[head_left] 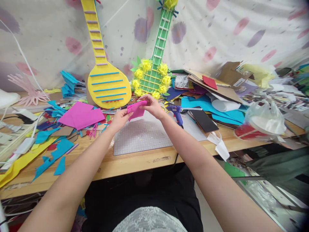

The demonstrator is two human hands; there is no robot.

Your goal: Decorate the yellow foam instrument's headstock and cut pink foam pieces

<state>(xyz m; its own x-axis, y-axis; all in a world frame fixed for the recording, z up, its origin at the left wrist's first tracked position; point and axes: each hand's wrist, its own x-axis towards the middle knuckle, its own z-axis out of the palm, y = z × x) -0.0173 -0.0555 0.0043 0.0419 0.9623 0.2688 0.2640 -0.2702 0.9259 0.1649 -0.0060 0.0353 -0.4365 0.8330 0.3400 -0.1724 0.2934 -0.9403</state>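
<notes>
Between my two hands is a small piece of magenta craft paper or foam (136, 109), raised above the grey cutting mat (145, 135). My left hand (122, 116) pinches its left edge, thumb on the near face. At the upper right corner, the fingers of my right hand (152, 106) grip it from above. A blue glue gun (177, 113) lies on the mat just right of my right hand. Larger magenta sheets (80, 116) rest to the left of my left hand.
Behind, a yellow craft guitar (109, 85) and a green one with yellow flowers (155, 54) lean against the curtain. Blue scraps (56, 149) litter the left. A phone (202, 119), a white paper piece (219, 146) and a bagged tub (260, 124) sit right.
</notes>
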